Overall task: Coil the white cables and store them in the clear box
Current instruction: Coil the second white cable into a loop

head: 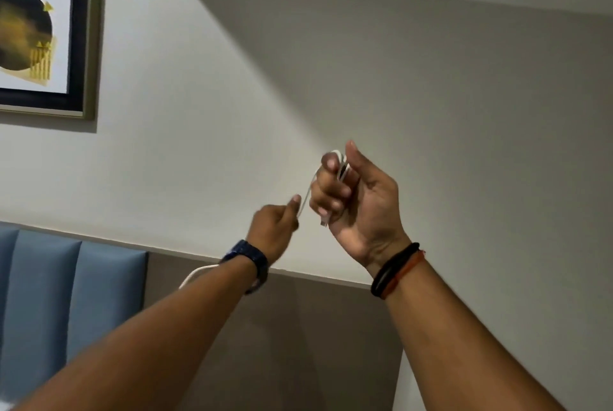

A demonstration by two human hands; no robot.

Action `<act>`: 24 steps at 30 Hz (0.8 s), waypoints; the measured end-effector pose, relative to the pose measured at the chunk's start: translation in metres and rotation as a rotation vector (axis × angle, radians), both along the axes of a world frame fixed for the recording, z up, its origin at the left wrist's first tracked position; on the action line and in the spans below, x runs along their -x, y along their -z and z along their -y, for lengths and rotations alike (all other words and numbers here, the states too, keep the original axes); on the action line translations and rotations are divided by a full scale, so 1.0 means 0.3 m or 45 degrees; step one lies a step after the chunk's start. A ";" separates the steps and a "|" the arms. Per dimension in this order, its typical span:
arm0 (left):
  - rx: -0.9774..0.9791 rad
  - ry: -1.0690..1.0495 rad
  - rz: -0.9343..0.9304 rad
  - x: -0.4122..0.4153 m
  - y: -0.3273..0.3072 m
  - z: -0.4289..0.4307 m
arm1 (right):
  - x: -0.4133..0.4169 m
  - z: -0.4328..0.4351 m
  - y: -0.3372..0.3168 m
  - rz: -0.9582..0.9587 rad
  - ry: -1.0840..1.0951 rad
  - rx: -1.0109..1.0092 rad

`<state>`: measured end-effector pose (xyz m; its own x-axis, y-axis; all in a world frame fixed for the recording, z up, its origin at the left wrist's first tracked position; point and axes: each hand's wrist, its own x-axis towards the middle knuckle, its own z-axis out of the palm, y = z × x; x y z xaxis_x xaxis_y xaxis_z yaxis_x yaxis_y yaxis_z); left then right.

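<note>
While my right hand (358, 201) curls round loops of white cable (306, 194), my left hand (273, 223) pinches the slack. Coiling looks unfinished to me; box unseen

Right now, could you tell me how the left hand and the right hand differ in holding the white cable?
The left hand pinches one strand of the white cable; the right hand curls round gathered loops. The left hand shows its back, the right hand its palm. The left wrist wears a dark watch, the right wrist black and orange bands. Both hold the same cable.
</note>
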<state>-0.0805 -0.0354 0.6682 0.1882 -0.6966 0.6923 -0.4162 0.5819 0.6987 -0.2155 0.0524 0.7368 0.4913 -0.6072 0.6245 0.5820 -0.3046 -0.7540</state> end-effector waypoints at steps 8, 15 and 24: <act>-0.118 0.281 0.400 0.086 0.037 -0.053 | 0.121 0.153 -0.020 0.356 1.889 -0.072; 0.049 0.049 0.469 -0.034 -0.031 -0.056 | 0.242 0.217 0.187 -1.244 2.159 0.492; 0.137 -0.272 0.164 -0.221 -0.107 -0.007 | 0.120 0.043 0.214 -1.047 0.606 0.167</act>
